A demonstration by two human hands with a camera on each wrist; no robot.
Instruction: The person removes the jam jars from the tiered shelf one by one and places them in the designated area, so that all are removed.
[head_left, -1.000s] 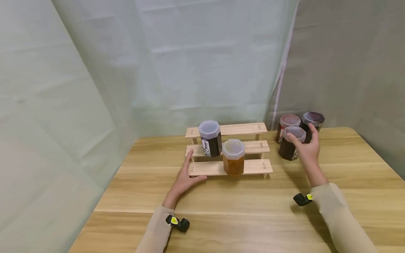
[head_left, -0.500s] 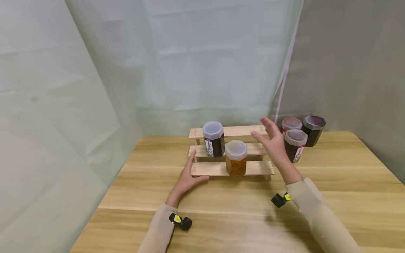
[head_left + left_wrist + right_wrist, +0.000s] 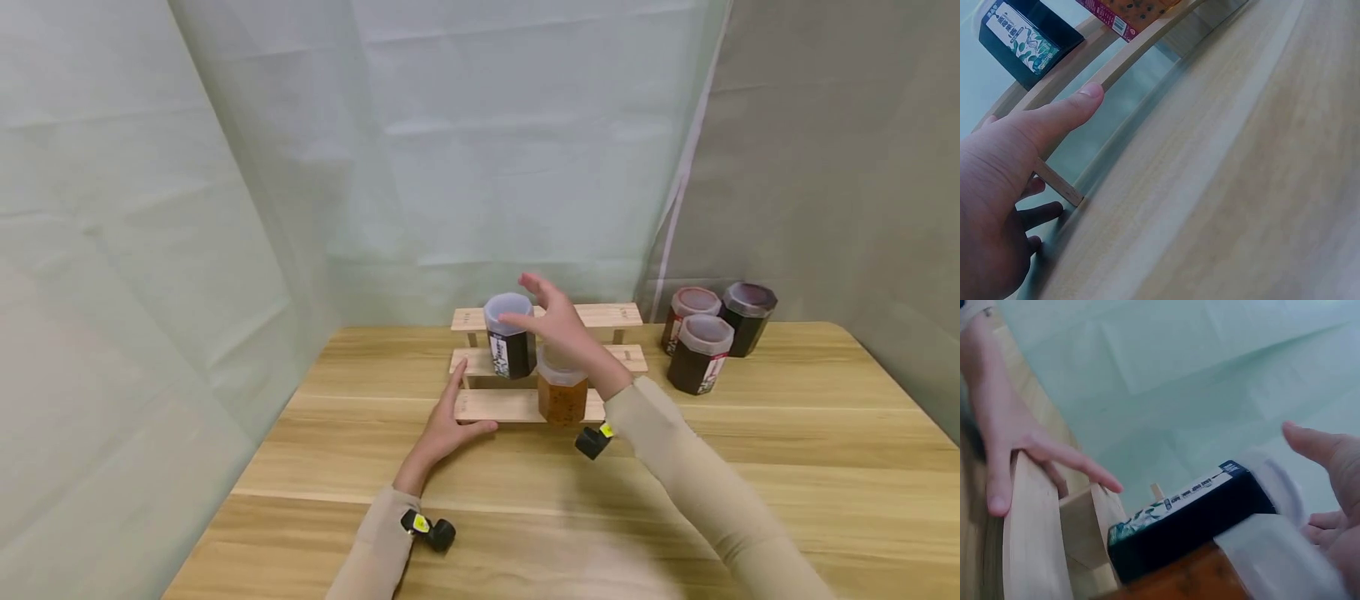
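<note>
Left hand (image 3: 444, 427) is laid flat against the left end of the wooden step rack (image 3: 495, 406), thumb along the near edge of the lowest step, fingers straight; nothing is gripped. Right hand (image 3: 558, 327) is held in the air with fingers spread wide, just above and beside the dark jar (image 3: 509, 336) on the middle step; contact cannot be confirmed from any view. The dark jar is seen upright, white label facing near-left, pale lid on top. The amber jar (image 3: 562, 390) is set upright on the lowest step, just right of and nearer than the dark jar, partly covered by the right wrist. Three more dark jars (image 3: 701, 352) are grouped on the tabletop (image 3: 787, 450), well apart to the right of the rack.
</note>
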